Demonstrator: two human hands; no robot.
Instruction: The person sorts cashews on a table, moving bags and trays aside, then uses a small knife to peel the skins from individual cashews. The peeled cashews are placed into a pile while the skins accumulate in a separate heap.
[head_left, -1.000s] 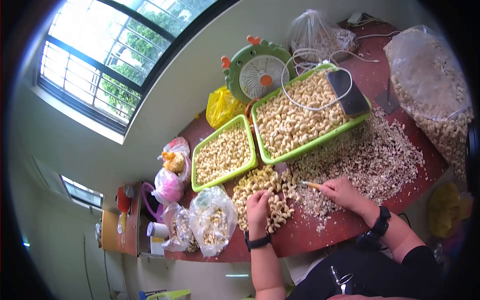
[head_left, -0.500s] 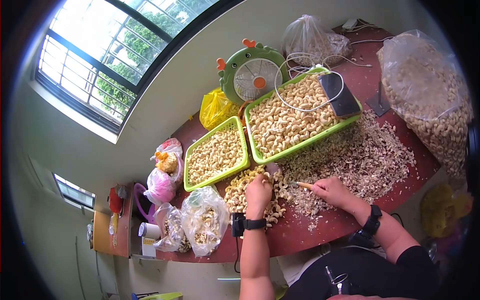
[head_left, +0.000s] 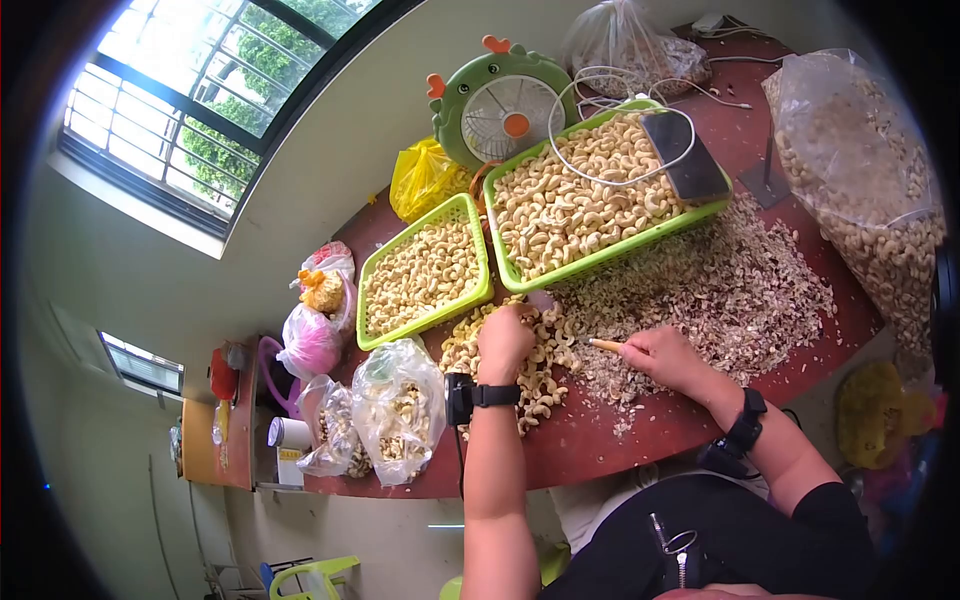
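Note:
My left hand (head_left: 507, 345) is over a loose pile of cashew nuts (head_left: 545, 385) on the red table, its fingers curled down at the far part of the pile. The fingertips are mostly hidden, so I cannot see what they hold. In my right hand (head_left: 662, 357) is a small wooden-handled knife (head_left: 606, 345), its tip pointing left toward the cashews. Under and beyond that hand spreads a heap of brown skin and nut crumbs (head_left: 700, 300). Just beyond the left hand stands a small green basket (head_left: 415, 336) of cashews, and right of it a larger green basket (head_left: 600, 262), also full.
A phone (head_left: 685, 155) with a white cable lies on the larger basket. Behind stand a green fan (head_left: 515, 105) and a yellow bag (head_left: 420, 180). Clear bags of nuts (head_left: 400, 415) sit at the left front; a big sack (head_left: 860, 180) stands at the right on the red table (head_left: 600, 440).
The view has tilted, so the scene sits higher in the picture. My left hand has shifted slightly farther forward over the pile. My right hand keeps the knife in nearly the same place.

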